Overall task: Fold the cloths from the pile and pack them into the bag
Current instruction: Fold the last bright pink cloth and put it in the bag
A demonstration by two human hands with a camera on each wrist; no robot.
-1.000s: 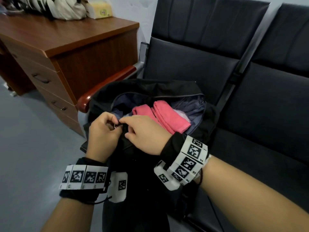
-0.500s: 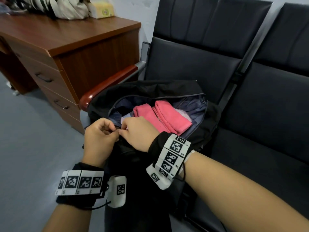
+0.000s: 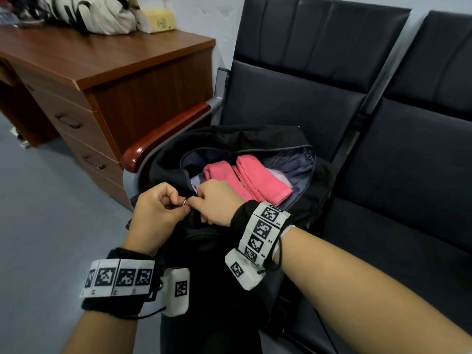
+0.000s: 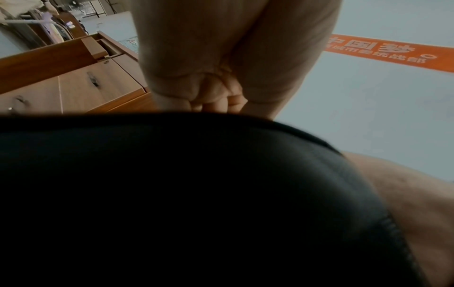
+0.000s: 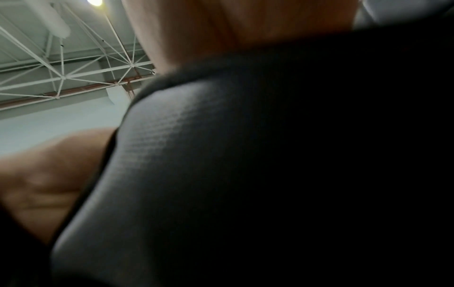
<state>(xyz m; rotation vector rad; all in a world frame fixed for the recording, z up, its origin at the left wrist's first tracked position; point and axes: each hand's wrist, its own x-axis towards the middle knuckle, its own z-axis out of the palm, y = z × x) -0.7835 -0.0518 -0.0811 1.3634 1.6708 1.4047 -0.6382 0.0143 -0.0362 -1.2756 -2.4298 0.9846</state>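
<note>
Sitting on the seat of the left black chair: a black bag, its main opening unzipped and gaping. Lying inside the bag, toward the middle of the opening: 2 folded pink cloths, side by side and touching, with a paler cloth peeking out beneath them. Lining of the bag showing grey-blue around them.

Meeting at the near-left corner of the bag's opening: both hands. Left hand curling into a loose fist, thumb and fingertips pinching a small metal zipper ring at the bag's edge. Right hand closing its fingers on the black fabric of the bag right beside that ring, knuckles nearly touching the left hand's. Marker bands wrapping both wrists.

Filling the lower part of the left wrist view: dark bag fabric, with curled fingers just above it. Filling most of the right wrist view: the same dark woven fabric, blurred.

Standing left of the bag, beyond the chair's wooden armrest: a brown wooden desk with drawers. Standing right of the bag: a 2nd black chair.
</note>
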